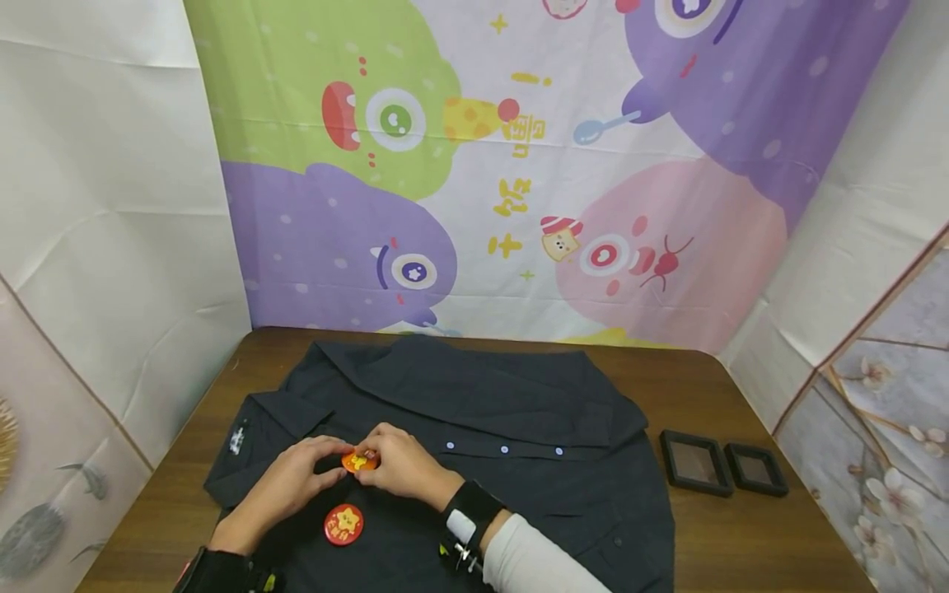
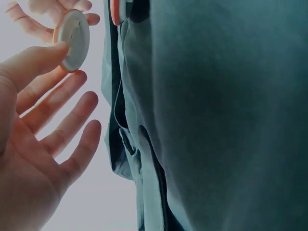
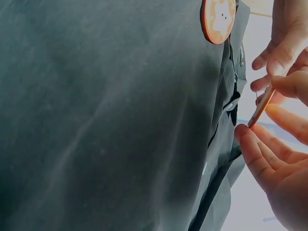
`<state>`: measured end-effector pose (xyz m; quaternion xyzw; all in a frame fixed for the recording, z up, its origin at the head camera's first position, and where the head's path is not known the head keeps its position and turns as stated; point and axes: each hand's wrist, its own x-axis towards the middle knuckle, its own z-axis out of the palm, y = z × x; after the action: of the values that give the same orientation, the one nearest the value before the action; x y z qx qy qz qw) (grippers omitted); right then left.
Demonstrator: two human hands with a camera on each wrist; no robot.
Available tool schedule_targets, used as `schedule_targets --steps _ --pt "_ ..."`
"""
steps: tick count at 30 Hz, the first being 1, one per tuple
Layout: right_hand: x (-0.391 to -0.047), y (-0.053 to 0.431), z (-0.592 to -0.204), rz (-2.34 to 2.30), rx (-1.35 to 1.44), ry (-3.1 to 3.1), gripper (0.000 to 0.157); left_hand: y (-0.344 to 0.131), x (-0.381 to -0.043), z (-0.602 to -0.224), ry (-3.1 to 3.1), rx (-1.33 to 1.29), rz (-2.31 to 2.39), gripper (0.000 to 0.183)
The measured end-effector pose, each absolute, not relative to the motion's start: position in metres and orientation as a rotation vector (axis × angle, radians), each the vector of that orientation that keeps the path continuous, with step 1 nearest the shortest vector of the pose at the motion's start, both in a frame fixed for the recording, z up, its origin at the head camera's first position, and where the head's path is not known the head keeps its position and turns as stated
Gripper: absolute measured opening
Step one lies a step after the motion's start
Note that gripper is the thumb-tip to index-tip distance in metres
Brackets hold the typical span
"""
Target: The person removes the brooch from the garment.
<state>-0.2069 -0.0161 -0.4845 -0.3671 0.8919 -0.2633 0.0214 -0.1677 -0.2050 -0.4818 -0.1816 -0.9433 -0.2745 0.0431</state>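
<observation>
A round orange button badge (image 1: 359, 461) with a yellow figure is held just over a dark shirt (image 1: 504, 403) spread on the table. My left hand (image 1: 292, 478) pinches one side of it between thumb and index finger. On the opposite side my right hand (image 1: 404, 465) grips its edge with thumb and fingertips. In the left wrist view the badge's pale back (image 2: 78, 41) faces the shirt, while the right wrist view has its thin edge (image 3: 260, 108) between both hands' fingers. A red badge (image 1: 344, 525) with a yellow star lies on the shirt nearer me.
Two black square frames (image 1: 695, 463) lie to the shirt's right on the brown wooden table (image 1: 778, 543). Light buttons (image 1: 504, 450) run along the shirt front. A printed cloth (image 1: 504, 165) with cartoon monsters hangs behind the table, with white sheets on both sides.
</observation>
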Motion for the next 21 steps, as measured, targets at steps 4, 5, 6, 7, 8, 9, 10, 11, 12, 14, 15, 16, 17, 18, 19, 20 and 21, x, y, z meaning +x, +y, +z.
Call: schedule_targets --steps 4,5,6,7,8,9,10,11,12,14,15,16,17,18,19,20,21 --pt "-0.2070 -0.0152 -0.4843 -0.837 -1.149 2.777 0.021 -0.2049 -0.1681 -0.4813 -2.875 -0.558 -0.843 0.029" --pt "-0.2068 -0.0148 -0.4838 -0.842 -1.153 2.781 0.019 -0.2050 -0.1682 -0.4813 -2.872 -0.557 -0.843 0.030" --pt "-0.2067 -0.0145 -0.4832 -0.842 -1.158 2.788 0.018 -0.2051 -0.1684 -0.4813 -2.870 -0.555 -0.845 0.030" --pt "-0.2063 -0.0143 -0.4828 -0.847 -1.160 2.791 0.017 -0.2053 -0.1685 -0.4816 -2.869 -0.551 -0.848 0.030" --pt "-0.2060 -0.0139 -0.4825 -0.852 -1.166 2.793 0.017 -0.2055 -0.1684 -0.4819 -2.866 -0.548 -0.850 0.030" --pt "-0.2055 -0.0134 -0.4821 -0.859 -1.172 2.795 0.017 -0.2057 -0.1685 -0.4821 -2.863 -0.545 -0.851 0.030" --pt "-0.2051 -0.0131 -0.4820 -0.864 -1.176 2.797 0.017 -0.2059 -0.1685 -0.4824 -2.859 -0.544 -0.853 0.029" --pt "-0.2048 -0.0128 -0.4819 -0.871 -1.181 2.797 0.017 -0.2061 -0.1685 -0.4827 -2.856 -0.543 -0.853 0.029" --pt "-0.2046 -0.0125 -0.4819 -0.878 -1.185 2.796 0.017 -0.2062 -0.1685 -0.4830 -2.851 -0.541 -0.855 0.029" --pt "-0.2045 -0.0120 -0.4821 -0.892 -1.195 2.795 0.017 -0.2062 -0.1684 -0.4834 -2.841 -0.541 -0.857 0.029" --pt "-0.2045 -0.0118 -0.4821 -0.897 -1.195 2.792 0.017 -0.2062 -0.1684 -0.4834 -2.838 -0.540 -0.859 0.029" --pt "-0.2047 -0.0117 -0.4821 -0.900 -1.195 2.790 0.017 -0.2062 -0.1684 -0.4834 -2.835 -0.538 -0.863 0.028" --pt "-0.2049 -0.0115 -0.4819 -0.906 -1.194 2.786 0.017 -0.2062 -0.1684 -0.4833 -2.833 -0.533 -0.867 0.028" --pt "-0.2052 -0.0113 -0.4819 -0.913 -1.190 2.779 0.017 -0.2062 -0.1683 -0.4828 -2.833 -0.530 -0.874 0.028" --pt "-0.2053 -0.0109 -0.4817 -0.922 -1.185 2.773 0.017 -0.2061 -0.1684 -0.4825 -2.834 -0.525 -0.882 0.027" --pt "-0.2058 -0.0106 -0.4818 -0.935 -1.178 2.768 0.016 -0.2060 -0.1686 -0.4822 -2.835 -0.520 -0.890 0.027" --pt "-0.2060 -0.0102 -0.4814 -0.948 -1.173 2.763 0.016 -0.2059 -0.1686 -0.4817 -2.838 -0.517 -0.894 0.026"
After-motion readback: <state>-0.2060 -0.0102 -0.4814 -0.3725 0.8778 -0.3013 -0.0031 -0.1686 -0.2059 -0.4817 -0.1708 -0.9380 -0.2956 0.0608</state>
